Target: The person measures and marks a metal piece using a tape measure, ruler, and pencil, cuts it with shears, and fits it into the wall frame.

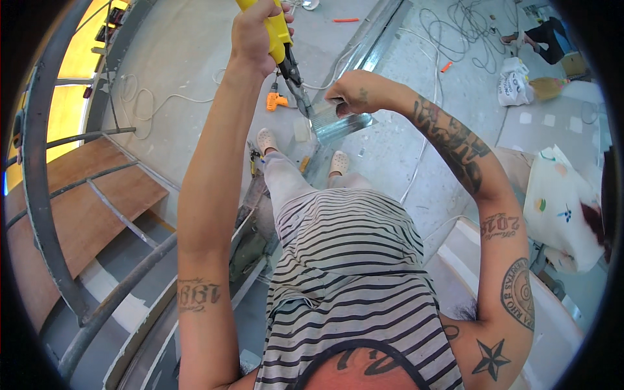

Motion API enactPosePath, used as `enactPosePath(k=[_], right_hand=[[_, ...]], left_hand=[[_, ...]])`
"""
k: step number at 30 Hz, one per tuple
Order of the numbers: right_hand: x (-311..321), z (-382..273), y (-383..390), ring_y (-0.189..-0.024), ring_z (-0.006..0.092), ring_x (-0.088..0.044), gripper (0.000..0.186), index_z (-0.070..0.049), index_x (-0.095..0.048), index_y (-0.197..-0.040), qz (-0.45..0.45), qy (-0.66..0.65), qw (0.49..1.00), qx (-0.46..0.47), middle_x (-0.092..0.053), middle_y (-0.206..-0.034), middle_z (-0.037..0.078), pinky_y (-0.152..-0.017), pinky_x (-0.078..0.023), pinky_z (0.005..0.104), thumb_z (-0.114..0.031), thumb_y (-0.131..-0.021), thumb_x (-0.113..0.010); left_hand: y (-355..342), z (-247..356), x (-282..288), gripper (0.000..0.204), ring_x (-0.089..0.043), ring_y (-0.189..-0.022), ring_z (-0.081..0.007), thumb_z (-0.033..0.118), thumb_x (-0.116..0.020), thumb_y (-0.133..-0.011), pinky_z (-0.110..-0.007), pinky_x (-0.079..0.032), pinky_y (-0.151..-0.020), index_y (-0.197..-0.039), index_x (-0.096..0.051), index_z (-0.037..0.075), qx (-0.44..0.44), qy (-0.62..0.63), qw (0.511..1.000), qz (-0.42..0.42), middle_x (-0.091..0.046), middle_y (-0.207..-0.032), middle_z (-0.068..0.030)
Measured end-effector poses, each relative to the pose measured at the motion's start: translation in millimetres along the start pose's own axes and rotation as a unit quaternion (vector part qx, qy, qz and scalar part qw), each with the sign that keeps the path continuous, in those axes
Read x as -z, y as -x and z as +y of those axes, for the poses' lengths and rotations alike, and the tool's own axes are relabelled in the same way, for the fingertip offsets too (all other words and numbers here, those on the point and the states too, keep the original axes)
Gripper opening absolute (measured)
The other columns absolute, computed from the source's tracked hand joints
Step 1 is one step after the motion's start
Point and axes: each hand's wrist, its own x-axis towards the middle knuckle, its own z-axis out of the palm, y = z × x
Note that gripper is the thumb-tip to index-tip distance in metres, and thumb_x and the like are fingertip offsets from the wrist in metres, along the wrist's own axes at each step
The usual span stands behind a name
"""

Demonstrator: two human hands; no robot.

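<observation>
Snips (279, 40) with yellow handles slant down from the left hand (253, 36), whose fingers are wrapped round the grip; the dark blades reach the left edge of a shiny metal sheet (341, 130), though I cannot tell whether they bite into it; the right hand (357, 92) is curled nearly closed on the sheet's upper right edge, some fingertips hidden; the sheet lies between the hands, ahead of the shoes (266, 139), its lower edge facing the body; beyond the right hand a long metal strip (385, 34) runs away, any join hidden by that hand; an orange drill (277, 100) lies left of the blades; from there gray floor (179, 62) stretches to the curved railing (36, 172), crossed by a white cord; rightward, floor reaches a white sack (513, 90).
</observation>
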Motion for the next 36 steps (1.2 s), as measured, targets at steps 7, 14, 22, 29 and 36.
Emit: enactPosePath(k=[7,14,22,29,36], right_hand=[[2,5,-2,-0.077,0.0364,-0.063,0.023,-0.004,-0.063,-0.084,-0.009,0.047,0.999,-0.021,-0.064,-0.076,0.014,-0.068,-0.047,0.0456,-0.019,-0.072,-0.075],[-20,24,-15,-0.082,0.0363,-0.065,0.024,-0.006,-0.067,-0.09,-0.019,0.023,0.999,-0.03,-0.067,-0.081,0.015,-0.072,-0.049,0.0462,-0.019,-0.071,-0.075],[-149,137,-68,-0.084,0.0354,-0.065,0.019,-0.009,-0.066,-0.089,-0.045,-0.046,0.997,-0.042,-0.067,-0.082,0.012,-0.073,-0.05,0.0458,-0.019,-0.075,-0.074],[-308,219,-131,-0.086,0.0336,-0.066,0.017,-0.011,-0.066,-0.092,-0.063,-0.068,0.992,-0.09,-0.068,-0.084,0.012,-0.075,-0.051,0.0443,-0.021,-0.079,-0.072],[-377,253,-156,-0.077,0.0333,-0.066,0.009,-0.01,-0.061,-0.084,0.015,-0.021,0.992,-0.122,-0.065,-0.075,0.01,-0.067,-0.05,0.0437,-0.017,-0.082,-0.067]], left_hand=[[12,-3,-9,0.032,-0.06,-0.068,-0.0185,0.019,-0.056,-0.077,-0.032,-0.054,-0.064,-0.105,-0.055,0.005,0.024,0.041,0.999,-0.009,-0.06,-0.084,-0.0094],[-6,-42,17,0.036,-0.06,-0.073,-0.0181,0.02,-0.055,-0.078,-0.031,-0.054,-0.065,-0.111,-0.053,0.005,0.043,0.034,0.998,-0.038,-0.059,-0.088,-0.0094],[-60,-203,91,0.033,-0.059,-0.074,-0.0173,0.021,-0.051,-0.079,-0.032,-0.053,-0.065,-0.109,-0.055,0.006,0.113,-0.026,0.993,0.035,-0.059,-0.087,-0.0076],[-88,-367,180,0.017,-0.056,-0.062,-0.016,0.019,-0.056,-0.08,-0.03,-0.05,-0.054,-0.091,-0.057,0.006,0.177,-0.083,0.978,0.075,-0.058,-0.077,-0.0061],[-108,-442,222,0.007,-0.052,-0.051,-0.0134,0.012,-0.06,-0.081,-0.028,-0.044,-0.047,-0.084,-0.056,0.007,0.13,-0.122,0.973,0.146,-0.054,-0.063,-0.0034]])
